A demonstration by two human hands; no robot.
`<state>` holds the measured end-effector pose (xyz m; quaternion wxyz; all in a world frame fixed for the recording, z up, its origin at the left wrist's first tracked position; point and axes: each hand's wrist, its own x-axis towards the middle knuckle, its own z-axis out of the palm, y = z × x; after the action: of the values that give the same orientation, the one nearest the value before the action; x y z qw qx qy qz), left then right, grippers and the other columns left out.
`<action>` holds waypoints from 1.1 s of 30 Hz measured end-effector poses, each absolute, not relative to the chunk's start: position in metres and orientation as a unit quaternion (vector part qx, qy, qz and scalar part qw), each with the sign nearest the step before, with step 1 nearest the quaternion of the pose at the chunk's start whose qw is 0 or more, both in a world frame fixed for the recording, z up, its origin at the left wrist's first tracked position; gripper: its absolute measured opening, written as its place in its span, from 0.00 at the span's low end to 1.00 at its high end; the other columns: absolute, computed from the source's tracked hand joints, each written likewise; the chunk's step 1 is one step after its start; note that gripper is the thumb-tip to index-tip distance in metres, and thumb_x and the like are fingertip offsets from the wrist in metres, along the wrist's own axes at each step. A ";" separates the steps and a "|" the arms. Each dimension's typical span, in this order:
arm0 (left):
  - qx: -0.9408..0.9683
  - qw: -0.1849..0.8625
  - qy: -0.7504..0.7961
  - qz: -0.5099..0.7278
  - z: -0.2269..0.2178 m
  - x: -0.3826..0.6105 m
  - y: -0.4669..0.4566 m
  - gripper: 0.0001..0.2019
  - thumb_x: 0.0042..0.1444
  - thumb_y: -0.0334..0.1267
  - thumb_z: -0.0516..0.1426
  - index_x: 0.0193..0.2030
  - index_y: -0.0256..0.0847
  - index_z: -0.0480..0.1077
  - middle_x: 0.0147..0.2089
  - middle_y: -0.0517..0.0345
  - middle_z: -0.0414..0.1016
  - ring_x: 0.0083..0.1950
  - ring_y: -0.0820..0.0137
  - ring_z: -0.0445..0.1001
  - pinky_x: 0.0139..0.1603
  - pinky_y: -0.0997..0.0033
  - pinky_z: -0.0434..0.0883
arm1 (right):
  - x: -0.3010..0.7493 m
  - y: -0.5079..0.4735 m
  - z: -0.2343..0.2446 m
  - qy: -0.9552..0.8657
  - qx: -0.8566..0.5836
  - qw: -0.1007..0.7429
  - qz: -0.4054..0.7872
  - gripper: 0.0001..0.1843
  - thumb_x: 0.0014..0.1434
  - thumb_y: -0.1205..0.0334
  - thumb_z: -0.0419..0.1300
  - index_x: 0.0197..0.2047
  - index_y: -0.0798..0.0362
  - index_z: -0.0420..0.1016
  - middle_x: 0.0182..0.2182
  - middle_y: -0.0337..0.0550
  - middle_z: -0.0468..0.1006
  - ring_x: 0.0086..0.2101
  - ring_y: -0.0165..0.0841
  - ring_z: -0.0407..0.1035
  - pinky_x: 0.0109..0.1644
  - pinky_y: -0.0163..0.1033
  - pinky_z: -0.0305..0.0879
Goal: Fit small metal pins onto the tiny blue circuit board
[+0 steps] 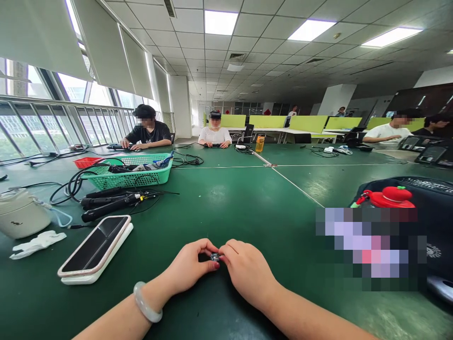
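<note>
Pinched between the fingertips of both hands, a tiny dark blue-grey part (214, 257) sits just above the green felt tabletop (230, 198) at the near edge. Her left hand (189, 268), with a pale jade-coloured bangle (146, 303) on the wrist, closes on it from the left; the right hand (247, 271) closes on it from the right, thumbs and forefingers meeting around it. Most of the part is covered by the fingers, so its shape is hard to make out.

Far left, a mint-green plastic mesh basket (129, 175) holds cables and small items too jumbled to name; a red tray (85, 162) lies beside it. Black cylindrical handles with cords (109, 202) lie nearer. A dark-screened phone on a white slab (95, 249) rests near left, by a cream jar (21, 213) cut off at the edge. A dark bag with a red apple-shaped charm (392, 197) stands right, partly blurred out. Other people sit at the far side.
</note>
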<state>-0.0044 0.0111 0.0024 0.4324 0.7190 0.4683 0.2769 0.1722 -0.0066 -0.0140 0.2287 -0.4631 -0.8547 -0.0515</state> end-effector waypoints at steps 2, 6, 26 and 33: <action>0.712 0.444 0.460 0.290 0.001 -0.005 0.012 0.09 0.47 0.36 0.60 0.36 0.38 0.70 0.37 0.57 0.76 0.41 0.68 0.72 0.45 0.69 0.67 | 0.174 -0.008 -0.010 -0.848 -0.477 0.230 -0.032 0.08 0.61 0.66 0.52 0.39 0.51 0.72 0.32 0.40 0.73 0.32 0.31 0.67 0.35 0.37 0.59; 0.703 0.457 0.454 0.301 -0.002 -0.007 0.015 0.10 0.48 0.35 0.59 0.39 0.37 0.70 0.38 0.56 0.76 0.42 0.68 0.72 0.46 0.68 0.67 | 0.176 -0.008 -0.007 -0.840 -0.501 0.207 -0.002 0.08 0.62 0.62 0.53 0.41 0.51 0.72 0.33 0.40 0.73 0.33 0.32 0.69 0.36 0.37 0.61; 0.708 0.473 0.445 0.276 0.007 -0.008 0.011 0.17 0.52 0.37 0.56 0.49 0.37 0.73 0.45 0.54 0.78 0.46 0.64 0.74 0.51 0.65 0.68 | 0.171 -0.010 -0.015 -0.854 -0.469 0.219 -0.047 0.07 0.60 0.58 0.55 0.36 0.52 0.71 0.30 0.39 0.72 0.31 0.32 0.67 0.34 0.38 0.58; 0.723 0.462 0.443 0.261 0.010 -0.007 0.009 0.18 0.52 0.34 0.55 0.50 0.39 0.72 0.48 0.56 0.77 0.49 0.65 0.73 0.53 0.67 0.67 | 0.169 -0.010 -0.016 -0.859 -0.448 0.236 -0.071 0.07 0.59 0.58 0.56 0.35 0.53 0.71 0.30 0.39 0.73 0.31 0.31 0.67 0.33 0.38 0.57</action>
<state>-0.0072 0.0086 0.0095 0.4624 0.7226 0.4429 0.2606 0.1689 -0.0105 -0.0160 0.2365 -0.4483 -0.8591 -0.0713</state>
